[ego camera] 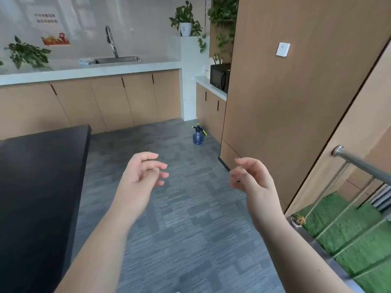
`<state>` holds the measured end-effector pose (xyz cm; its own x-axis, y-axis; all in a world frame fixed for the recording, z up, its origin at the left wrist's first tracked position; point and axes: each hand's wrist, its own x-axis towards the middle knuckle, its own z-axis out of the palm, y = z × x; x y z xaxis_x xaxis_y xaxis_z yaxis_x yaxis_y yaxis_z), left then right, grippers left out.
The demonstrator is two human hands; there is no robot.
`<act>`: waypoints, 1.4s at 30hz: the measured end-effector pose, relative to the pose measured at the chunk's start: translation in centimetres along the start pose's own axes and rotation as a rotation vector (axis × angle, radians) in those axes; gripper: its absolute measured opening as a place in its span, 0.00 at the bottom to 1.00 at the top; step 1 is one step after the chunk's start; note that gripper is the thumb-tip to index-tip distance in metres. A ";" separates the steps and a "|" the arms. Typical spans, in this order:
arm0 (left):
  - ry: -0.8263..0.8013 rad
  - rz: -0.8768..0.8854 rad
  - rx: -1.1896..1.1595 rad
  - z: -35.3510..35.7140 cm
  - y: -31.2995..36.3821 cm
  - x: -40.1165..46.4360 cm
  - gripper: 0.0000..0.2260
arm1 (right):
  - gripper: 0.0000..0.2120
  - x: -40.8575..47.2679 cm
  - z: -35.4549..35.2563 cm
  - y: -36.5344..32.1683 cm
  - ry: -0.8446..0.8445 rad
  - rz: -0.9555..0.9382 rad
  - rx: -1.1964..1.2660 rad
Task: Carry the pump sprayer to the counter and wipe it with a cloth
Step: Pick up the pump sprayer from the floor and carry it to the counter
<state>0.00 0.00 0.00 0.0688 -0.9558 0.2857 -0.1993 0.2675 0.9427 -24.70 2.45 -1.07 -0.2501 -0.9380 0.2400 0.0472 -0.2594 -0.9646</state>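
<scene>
The pump sprayer [198,136], a blue bottle with a black and yellow pump top, stands upright on the grey carpet near the corner of the wooden cabinets. A pale cloth [84,62] lies on the white counter [91,71] just left of the sink. My left hand [143,170] and my right hand [249,176] are both raised in front of me, empty, with fingers loosely curled and apart. Both hands are well short of the sprayer, which sits beyond and between them.
A black table [40,187] fills the left side. A sink with a tall faucet [117,59] is set in the counter. A microwave [220,77] sits on a lower counter at right. A tall wooden panel wall [296,102], a metal rail [359,163] and green turf steps [349,240] lie right.
</scene>
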 end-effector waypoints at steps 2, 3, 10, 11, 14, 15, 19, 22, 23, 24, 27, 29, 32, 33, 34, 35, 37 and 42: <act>0.014 -0.013 -0.011 -0.3 -1.3 3.1 0.14 | 0.11 2.9 1.5 0.8 -0.001 -0.006 -0.029; 0.010 -0.007 -0.014 -0.5 -2.2 4.9 0.14 | 0.11 4.6 2.3 1.4 -0.006 -0.008 -0.038; -0.036 -0.011 -0.050 -1.5 -6.5 20.4 0.15 | 0.15 18.1 9.1 5.1 0.013 0.020 -0.017; -0.043 -0.013 -0.057 -1.4 -7.1 22.5 0.15 | 0.15 20.0 9.9 5.8 0.021 0.018 -0.009; -0.047 -0.018 -0.073 -0.9 -8.8 28.3 0.15 | 0.13 25.4 11.7 7.5 0.031 0.039 0.004; -0.053 -0.018 -0.067 -0.7 -9.4 30.0 0.15 | 0.12 27.1 12.0 8.1 0.030 0.047 0.008; -0.077 -0.019 -0.048 0.3 -12.2 37.4 0.15 | 0.12 34.3 13.1 10.9 0.032 0.046 0.009; -0.071 -0.040 -0.048 2.0 -14.6 43.0 0.15 | 0.14 39.8 13.2 13.4 0.030 0.020 -0.008; -0.071 -0.041 -0.043 3.0 -15.7 45.4 0.15 | 0.15 42.1 13.2 14.6 0.026 0.011 -0.016; -0.073 -0.046 -0.043 3.7 -16.3 47.3 0.15 | 0.15 43.9 13.2 15.4 0.019 0.017 -0.021; -0.062 -0.063 -0.037 7.0 -18.6 55.2 0.14 | 0.14 52.1 13.1 18.3 0.027 0.035 -0.023; -0.068 -0.091 -0.038 8.7 -19.5 60.3 0.14 | 0.12 57.5 13.3 19.5 0.041 0.069 -0.024; -0.047 -0.085 -0.036 10.7 -20.9 68.0 0.15 | 0.12 66.0 14.4 21.0 0.060 0.099 -0.022; -0.041 -0.081 -0.041 11.1 -21.5 70.1 0.16 | 0.12 68.3 15.0 21.4 0.063 0.110 -0.025; -0.036 -0.080 -0.049 11.3 -22.1 72.0 0.16 | 0.12 70.4 15.7 21.9 0.059 0.116 -0.027; -0.037 -0.086 -0.057 11.5 -23.0 74.2 0.17 | 0.12 72.6 16.5 22.6 0.050 0.120 -0.028; -0.056 -0.112 -0.072 11.7 -25.1 77.8 0.19 | 0.13 76.2 18.0 24.2 0.026 0.128 -0.041; -0.043 -0.186 -0.101 11.8 -31.3 89.4 0.20 | 0.18 86.0 22.3 29.3 0.004 0.190 -0.104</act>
<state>0.82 -95.28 -5.97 0.0530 -0.9936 0.0999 -0.0882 0.0950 0.9916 -23.25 -90.93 -6.28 -0.2498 -0.9669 0.0522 -0.0064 -0.0523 -0.9986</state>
